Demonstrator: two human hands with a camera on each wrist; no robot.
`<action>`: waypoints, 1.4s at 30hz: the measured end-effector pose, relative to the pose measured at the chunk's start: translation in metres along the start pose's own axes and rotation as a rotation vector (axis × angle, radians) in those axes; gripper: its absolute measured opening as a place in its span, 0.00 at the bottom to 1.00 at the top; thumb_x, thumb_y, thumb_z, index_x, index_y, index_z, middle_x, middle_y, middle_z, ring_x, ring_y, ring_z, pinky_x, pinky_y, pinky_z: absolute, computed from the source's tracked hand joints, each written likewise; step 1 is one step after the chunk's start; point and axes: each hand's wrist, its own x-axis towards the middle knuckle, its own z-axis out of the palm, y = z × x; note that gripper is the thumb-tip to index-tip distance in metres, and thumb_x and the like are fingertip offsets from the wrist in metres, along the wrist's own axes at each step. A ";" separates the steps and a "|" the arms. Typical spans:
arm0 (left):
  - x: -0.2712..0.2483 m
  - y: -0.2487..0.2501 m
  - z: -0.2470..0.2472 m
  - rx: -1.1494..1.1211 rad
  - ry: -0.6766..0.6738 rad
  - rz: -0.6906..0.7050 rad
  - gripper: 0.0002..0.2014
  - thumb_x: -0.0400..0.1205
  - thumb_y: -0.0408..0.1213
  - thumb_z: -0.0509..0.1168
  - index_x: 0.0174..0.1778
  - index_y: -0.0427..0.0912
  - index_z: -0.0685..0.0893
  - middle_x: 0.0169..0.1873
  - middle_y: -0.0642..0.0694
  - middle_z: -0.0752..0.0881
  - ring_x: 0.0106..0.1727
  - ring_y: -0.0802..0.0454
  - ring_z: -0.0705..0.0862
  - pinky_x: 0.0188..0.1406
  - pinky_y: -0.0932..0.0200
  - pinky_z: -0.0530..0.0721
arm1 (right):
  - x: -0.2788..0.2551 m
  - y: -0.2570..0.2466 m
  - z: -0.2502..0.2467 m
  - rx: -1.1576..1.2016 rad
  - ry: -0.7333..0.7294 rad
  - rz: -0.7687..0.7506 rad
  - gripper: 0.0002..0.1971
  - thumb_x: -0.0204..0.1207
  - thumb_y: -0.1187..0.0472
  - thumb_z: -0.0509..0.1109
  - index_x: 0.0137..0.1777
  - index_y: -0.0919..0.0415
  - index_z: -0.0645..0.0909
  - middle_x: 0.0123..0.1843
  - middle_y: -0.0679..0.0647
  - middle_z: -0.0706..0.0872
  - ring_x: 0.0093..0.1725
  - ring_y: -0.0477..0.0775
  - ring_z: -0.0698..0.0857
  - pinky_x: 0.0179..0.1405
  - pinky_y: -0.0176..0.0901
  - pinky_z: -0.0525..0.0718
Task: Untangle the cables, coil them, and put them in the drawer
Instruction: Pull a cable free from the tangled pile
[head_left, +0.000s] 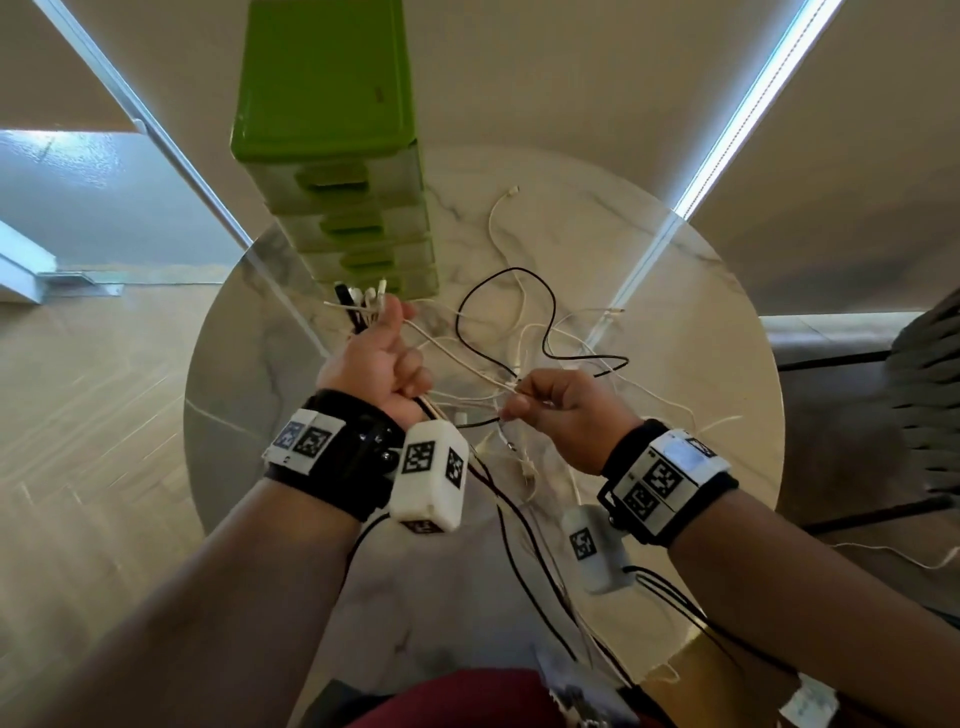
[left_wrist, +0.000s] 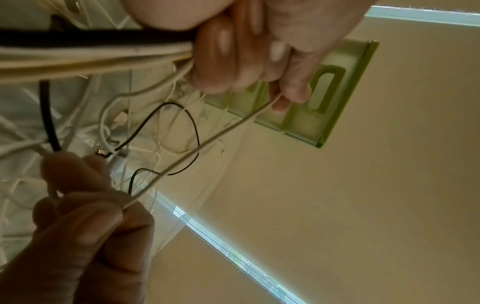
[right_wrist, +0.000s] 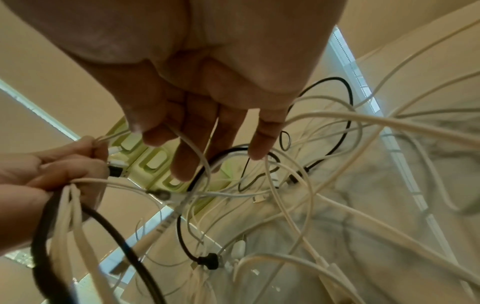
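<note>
A tangle of white cables (head_left: 524, 332) and a black cable (head_left: 470, 291) lies on the round marble table (head_left: 701, 338). My left hand (head_left: 400, 338) grips a bundle of cable ends in its fist, with the plugs (head_left: 363, 301) sticking out above it. In the left wrist view the bundle (left_wrist: 91, 55) runs out of my curled fingers (left_wrist: 221, 57). My right hand (head_left: 511, 402) pinches one thin white cable (left_wrist: 207, 144) that runs taut across to the left hand. The green drawer unit (head_left: 332, 130) stands at the table's far side, its drawers (head_left: 358, 218) pushed in.
A dark woven chair (head_left: 930, 389) stands just right of the table. Wooden floor (head_left: 93, 415) lies to the left. Black leads (head_left: 524, 545) from the wrist cameras hang over the near table edge. Window blinds with bright gaps (head_left: 737, 119) are behind the table.
</note>
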 end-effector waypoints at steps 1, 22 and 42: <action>-0.001 -0.001 0.000 0.006 -0.004 0.004 0.14 0.85 0.50 0.63 0.43 0.42 0.80 0.14 0.55 0.60 0.15 0.60 0.59 0.15 0.65 0.62 | 0.000 0.001 -0.001 0.012 0.003 0.007 0.08 0.83 0.52 0.69 0.46 0.52 0.88 0.47 0.48 0.92 0.51 0.49 0.88 0.61 0.58 0.84; -0.030 -0.007 0.028 0.041 -0.236 0.027 0.13 0.73 0.48 0.71 0.36 0.40 0.87 0.14 0.54 0.63 0.14 0.59 0.60 0.16 0.65 0.60 | 0.007 0.012 0.009 -0.151 0.068 0.056 0.08 0.82 0.51 0.70 0.41 0.48 0.83 0.37 0.42 0.86 0.36 0.38 0.82 0.39 0.33 0.78; -0.026 -0.026 0.020 0.382 -0.052 0.073 0.09 0.75 0.39 0.76 0.34 0.41 0.83 0.18 0.49 0.70 0.14 0.56 0.63 0.12 0.65 0.63 | 0.009 -0.009 0.003 0.159 0.050 -0.052 0.14 0.83 0.55 0.68 0.38 0.58 0.86 0.32 0.48 0.89 0.34 0.50 0.87 0.47 0.54 0.88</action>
